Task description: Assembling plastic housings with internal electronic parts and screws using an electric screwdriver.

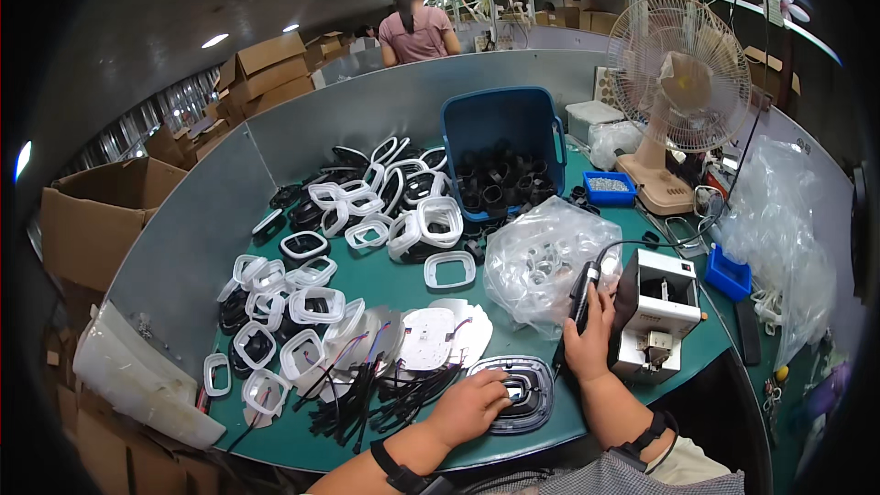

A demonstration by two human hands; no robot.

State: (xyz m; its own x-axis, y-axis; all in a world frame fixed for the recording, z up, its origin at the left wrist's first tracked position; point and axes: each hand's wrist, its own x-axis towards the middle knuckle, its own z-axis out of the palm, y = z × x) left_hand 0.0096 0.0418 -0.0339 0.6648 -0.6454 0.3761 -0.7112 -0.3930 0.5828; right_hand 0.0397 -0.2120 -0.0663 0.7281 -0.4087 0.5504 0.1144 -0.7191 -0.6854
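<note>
A dark rounded-square plastic housing (536, 420) lies at the near edge of the green table. My left hand (469, 406) reaches over it from the left, its fingers bunched and pressed to the middle part; what lies beneath the fingertips is hidden. Just right of the housing, my right hand (591, 341) is wrapped round a black corded electric screwdriver (579, 299), held nearly upright with its lower end beside the housing. A white-and-black box-shaped machine (666, 298), perhaps a screw feeder, stands right of this hand.
White plates with wires (426, 337) and black cables (353, 403) lie to the left. Beyond are heaped white frames (449, 270), a blue bin (504, 105) of black parts and a clear bag (527, 257). A fan (655, 179) and blue trays (610, 199) occupy the right.
</note>
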